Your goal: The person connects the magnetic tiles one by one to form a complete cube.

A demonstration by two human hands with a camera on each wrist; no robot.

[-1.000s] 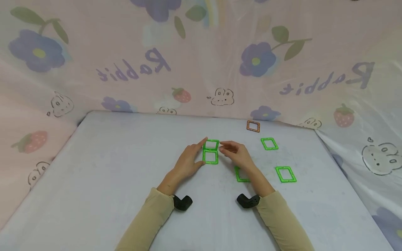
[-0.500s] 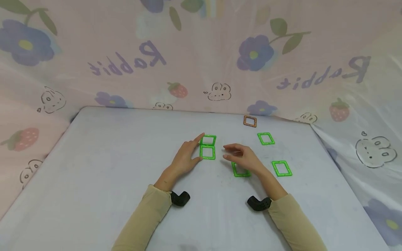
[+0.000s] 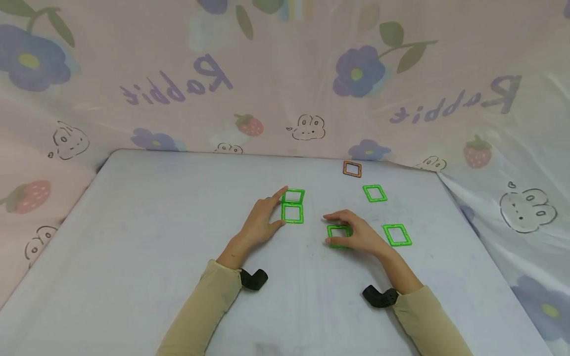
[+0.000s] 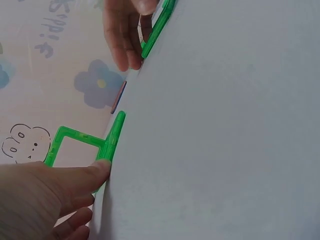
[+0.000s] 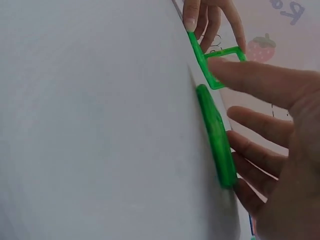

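Note:
Two green magnetic tiles, open square frames, are joined edge to edge near the middle of the table. The nearer tile (image 3: 302,213) lies flat, and the farther tile (image 3: 295,190) stands up from it, as the left wrist view shows. My left hand (image 3: 256,223) holds the pair from the left, thumb at the flat tile's near edge and index finger at the standing tile's top corner. My right hand (image 3: 361,235) is over another flat green tile (image 5: 217,140), which lies between its spread thumb and fingers. The fingertips are right at that tile's edge in the right wrist view.
To the right lie two more green tiles, one farther back (image 3: 375,186) and one nearer (image 3: 402,244). An orange tile (image 3: 345,168) lies by the table's back edge. A patterned curtain (image 3: 276,74) rises behind the white table (image 3: 156,237).
My right hand has drawn away from the joined pair, rightward and nearer to me, onto the loose green tile. My left hand keeps its hold on the pair. The head view has shifted slightly.

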